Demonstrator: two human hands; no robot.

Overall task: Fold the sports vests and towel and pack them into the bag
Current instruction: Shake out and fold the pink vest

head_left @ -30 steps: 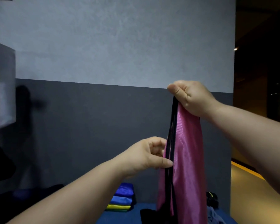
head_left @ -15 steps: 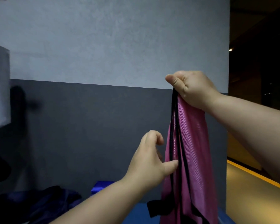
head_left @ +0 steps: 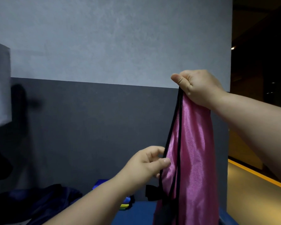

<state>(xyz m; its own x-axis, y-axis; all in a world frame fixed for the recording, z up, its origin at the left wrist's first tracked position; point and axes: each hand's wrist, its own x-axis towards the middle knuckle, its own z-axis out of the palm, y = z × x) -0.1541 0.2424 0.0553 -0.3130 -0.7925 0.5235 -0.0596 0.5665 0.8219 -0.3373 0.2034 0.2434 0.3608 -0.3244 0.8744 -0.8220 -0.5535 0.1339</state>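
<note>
We can read no text, label, brand, number or sign anywhere in this view. The pink sports vest shows us only plain mesh with black trim.

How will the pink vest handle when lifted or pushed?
Probably floppy: the pink vest hangs limp from the right hand gripping its top. Likely light, as that one grip carries it. Its sheen suggests slippery fabric.
</note>
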